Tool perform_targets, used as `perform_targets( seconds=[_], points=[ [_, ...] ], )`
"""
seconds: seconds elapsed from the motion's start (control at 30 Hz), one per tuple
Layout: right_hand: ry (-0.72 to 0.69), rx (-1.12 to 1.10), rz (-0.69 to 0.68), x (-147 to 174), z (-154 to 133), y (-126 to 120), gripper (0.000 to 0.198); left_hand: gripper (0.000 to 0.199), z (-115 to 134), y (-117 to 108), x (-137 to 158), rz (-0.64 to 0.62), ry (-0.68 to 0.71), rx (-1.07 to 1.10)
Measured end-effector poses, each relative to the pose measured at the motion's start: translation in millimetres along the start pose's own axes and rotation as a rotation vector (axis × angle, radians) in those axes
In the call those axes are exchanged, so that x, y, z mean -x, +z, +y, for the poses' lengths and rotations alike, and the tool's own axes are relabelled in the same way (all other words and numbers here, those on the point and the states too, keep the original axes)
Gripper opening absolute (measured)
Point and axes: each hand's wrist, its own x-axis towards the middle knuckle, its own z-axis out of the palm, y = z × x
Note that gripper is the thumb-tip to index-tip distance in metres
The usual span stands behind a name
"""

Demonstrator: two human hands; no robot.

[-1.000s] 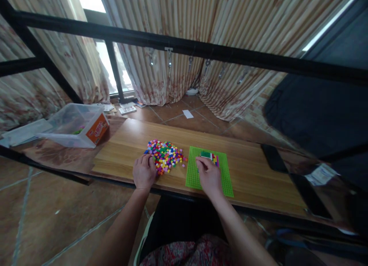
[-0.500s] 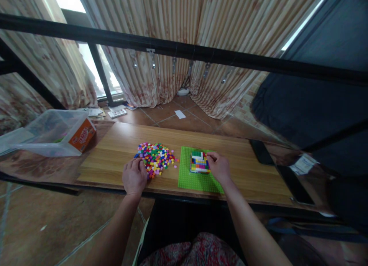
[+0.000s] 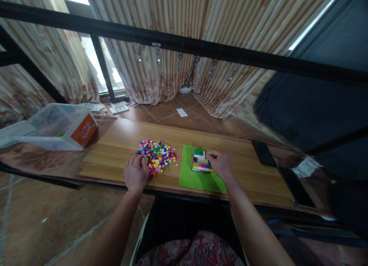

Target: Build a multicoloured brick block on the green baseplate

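Note:
A square block of multicoloured toy bricks (image 3: 201, 165) stands on a bright green baseplate (image 3: 189, 179), with green and white pieces at its far side. My right hand (image 3: 220, 164) is at the block's right edge, thumb and fingertips pinched together; whatever lies between them is too small to make out. To the left, a loose pile of small coloured bricks (image 3: 158, 155) is spread on the wooden table (image 3: 109, 155). My left hand (image 3: 136, 173) rests at the pile's near left edge, its fingers curled down, and anything in them is hidden.
A clear plastic bin (image 3: 60, 128) with an orange label sits left of the wooden table. Two dark phone-like slabs (image 3: 263, 153) lie toward the right end, beside a white packet (image 3: 306, 167). A black metal bar (image 3: 184, 43) crosses in front of the curtains (image 3: 172, 13).
The view has shifted slightly. Both hands keep nearly the same places, the left at the pile and the right at the brick block.

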Motion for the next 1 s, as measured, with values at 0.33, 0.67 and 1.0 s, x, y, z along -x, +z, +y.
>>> perform_targets(
  seconds=[0.33, 0.67, 1.0],
  points=[
    [0.017, -0.127, -0.001, -9, 9, 4, 0.016, 0.027, -1, 1, 0, -0.012, -0.003, 0.009],
    [0.058, -0.244, 0.066, -4, 24, 6, 0.026, 0.028, -2, 2, 1, -0.025, 0.007, -0.017],
    [0.148, -0.247, 0.111, -5, 26, 23, 0.038, 0.027, -3, 2, 1, -0.035, 0.004, 0.002]
  ],
)
